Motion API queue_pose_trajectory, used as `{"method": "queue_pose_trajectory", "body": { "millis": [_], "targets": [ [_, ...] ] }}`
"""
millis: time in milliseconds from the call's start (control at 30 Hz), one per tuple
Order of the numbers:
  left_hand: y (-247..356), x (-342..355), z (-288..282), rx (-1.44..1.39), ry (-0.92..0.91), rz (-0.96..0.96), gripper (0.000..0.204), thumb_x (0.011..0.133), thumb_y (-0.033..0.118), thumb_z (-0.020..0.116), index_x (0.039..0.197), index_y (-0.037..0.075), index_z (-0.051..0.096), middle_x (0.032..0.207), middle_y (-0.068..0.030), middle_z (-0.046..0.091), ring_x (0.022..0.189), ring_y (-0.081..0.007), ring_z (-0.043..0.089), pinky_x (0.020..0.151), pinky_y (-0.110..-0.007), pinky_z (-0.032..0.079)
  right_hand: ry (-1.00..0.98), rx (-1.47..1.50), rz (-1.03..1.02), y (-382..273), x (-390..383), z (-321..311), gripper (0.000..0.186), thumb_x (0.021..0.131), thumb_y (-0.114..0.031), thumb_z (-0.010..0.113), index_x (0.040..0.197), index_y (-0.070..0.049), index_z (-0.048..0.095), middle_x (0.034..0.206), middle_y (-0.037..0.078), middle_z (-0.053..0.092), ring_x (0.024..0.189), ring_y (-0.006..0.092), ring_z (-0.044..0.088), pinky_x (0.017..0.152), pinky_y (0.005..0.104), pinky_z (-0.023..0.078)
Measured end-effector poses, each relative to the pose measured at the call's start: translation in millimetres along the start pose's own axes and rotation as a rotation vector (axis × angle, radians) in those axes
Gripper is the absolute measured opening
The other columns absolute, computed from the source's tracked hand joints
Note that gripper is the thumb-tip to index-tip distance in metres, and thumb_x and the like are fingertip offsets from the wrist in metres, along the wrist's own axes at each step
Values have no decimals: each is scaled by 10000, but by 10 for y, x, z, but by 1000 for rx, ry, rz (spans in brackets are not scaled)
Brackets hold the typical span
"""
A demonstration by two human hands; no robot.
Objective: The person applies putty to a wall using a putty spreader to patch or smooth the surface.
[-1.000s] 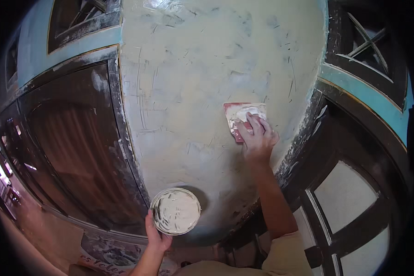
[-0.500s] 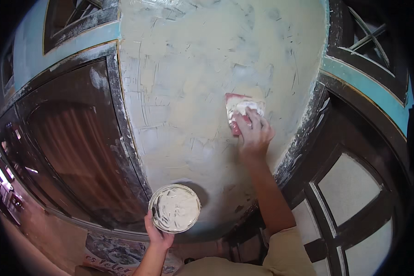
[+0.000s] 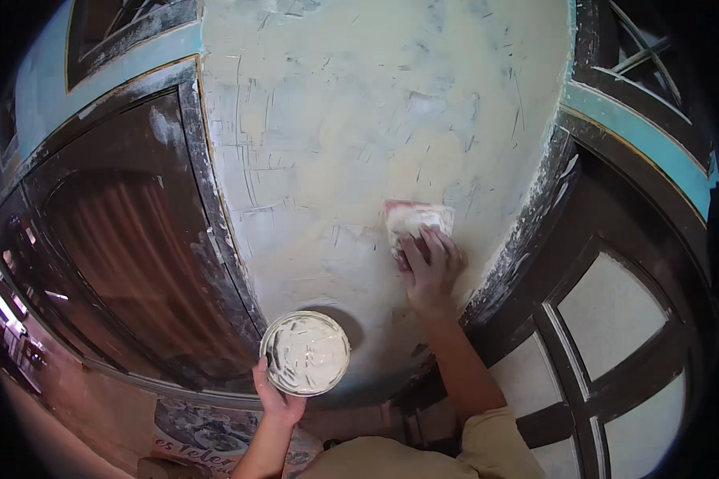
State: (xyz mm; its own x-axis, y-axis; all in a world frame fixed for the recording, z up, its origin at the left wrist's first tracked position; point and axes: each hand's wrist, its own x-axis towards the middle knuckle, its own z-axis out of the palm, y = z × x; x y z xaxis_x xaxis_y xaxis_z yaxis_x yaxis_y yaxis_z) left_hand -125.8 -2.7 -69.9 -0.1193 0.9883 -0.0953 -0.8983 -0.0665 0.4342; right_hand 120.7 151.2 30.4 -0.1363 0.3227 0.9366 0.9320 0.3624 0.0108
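Note:
My right hand [image 3: 435, 270] grips a flat red filler spreader [image 3: 396, 214], its face smeared with white paste. The spreader lies against the wall [image 3: 319, 152], which is coated in patchy cream and white filler with dark scratches showing through. In my left hand [image 3: 280, 397] is a round tub [image 3: 307, 353] of whitish paste, held from below and at its left side, with the surface of the paste streaked. The tub is in front of the lower wall, to the left of my right forearm.
A dark wooden door with a curtained panel [image 3: 132, 263] stands left, its frame scraped and white-smeared. At right is another dark door with pale panels [image 3: 611, 319]. Light blue strips [image 3: 639, 144] border the frames. A printed sheet [image 3: 192, 439] lies on the floor below.
My right hand has moved down the wall with the spreader. My view has tilted slightly, and the tub stays in my left hand at nearly the same place.

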Motion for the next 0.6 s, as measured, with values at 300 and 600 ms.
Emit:
{"method": "queue_pose_trajectory", "body": {
  "millis": [300, 600],
  "targets": [
    [6, -92, -22, -43, 21, 9, 585, 930, 466, 425, 1368, 84, 491, 1370, -112, 539, 1240, -301, 527, 1044, -458, 430, -130, -58, -5, 28, -860, 488, 464, 804, -109, 572, 1222, -295, 650, 1329, 15, 530, 1163, 280, 499, 909, 499, 385],
    [233, -132, -67, -148, -218, -79, 707, 881, 534, 449, 1468, 149, 367, 1497, -114, 394, 1347, -341, 410, 1061, -570, 376, -129, 730, 311, -281, -738, -302, 253, 869, -156, 672, 1087, -38, 623, 1029, 101, 650, 940, 250, 619, 845, 362, 486]
  ]
}}
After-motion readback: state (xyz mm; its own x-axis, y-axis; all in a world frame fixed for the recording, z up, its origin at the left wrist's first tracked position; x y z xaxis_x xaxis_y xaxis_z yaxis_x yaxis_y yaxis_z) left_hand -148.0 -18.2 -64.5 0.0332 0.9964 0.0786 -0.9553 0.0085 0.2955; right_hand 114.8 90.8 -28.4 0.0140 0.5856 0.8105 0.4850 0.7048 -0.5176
